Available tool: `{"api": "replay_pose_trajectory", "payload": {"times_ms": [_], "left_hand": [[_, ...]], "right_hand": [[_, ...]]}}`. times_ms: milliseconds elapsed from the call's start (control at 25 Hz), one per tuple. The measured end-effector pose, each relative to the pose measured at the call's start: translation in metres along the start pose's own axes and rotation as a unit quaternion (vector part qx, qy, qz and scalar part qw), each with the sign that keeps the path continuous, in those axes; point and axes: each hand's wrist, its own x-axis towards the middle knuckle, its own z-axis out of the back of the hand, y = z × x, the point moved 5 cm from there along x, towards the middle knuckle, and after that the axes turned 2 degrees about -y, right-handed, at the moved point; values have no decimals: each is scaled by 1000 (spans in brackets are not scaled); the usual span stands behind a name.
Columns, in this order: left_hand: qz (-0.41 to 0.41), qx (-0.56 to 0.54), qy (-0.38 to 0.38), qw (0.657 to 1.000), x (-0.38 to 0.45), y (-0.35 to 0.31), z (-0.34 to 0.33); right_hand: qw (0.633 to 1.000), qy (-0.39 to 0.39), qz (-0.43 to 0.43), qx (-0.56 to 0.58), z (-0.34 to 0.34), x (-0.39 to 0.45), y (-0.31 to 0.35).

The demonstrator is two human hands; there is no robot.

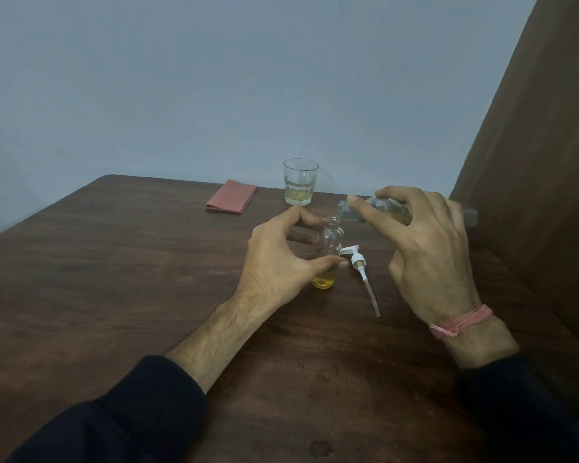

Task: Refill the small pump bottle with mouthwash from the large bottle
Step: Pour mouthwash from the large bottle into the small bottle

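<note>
Partly, right hand (428, 248) hides large bottle (386, 208).

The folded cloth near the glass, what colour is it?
Pinkish red cloth, seen in the head view.

Dim, flat indoor light, cool bluish cast on the far wall (214, 78), faint soft shadows, slight overall softness, wide-angle bending at the edges

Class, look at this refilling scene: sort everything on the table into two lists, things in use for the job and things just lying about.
In use:
- small bottle, steadied by the left hand
- large bottle, tipped over it in the right hand
- pump top, lying beside the small bottle

Lying about:
- glass with a little yellowish liquid
- folded red cloth
</note>
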Motion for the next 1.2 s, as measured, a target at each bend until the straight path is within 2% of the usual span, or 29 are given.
{"api": "replay_pose_trajectory", "payload": {"times_ms": [1200], "left_hand": [[1,-3,2,1000,1,2,0]], "right_hand": [[1000,-2,2,1,-2,0,-2]]}}
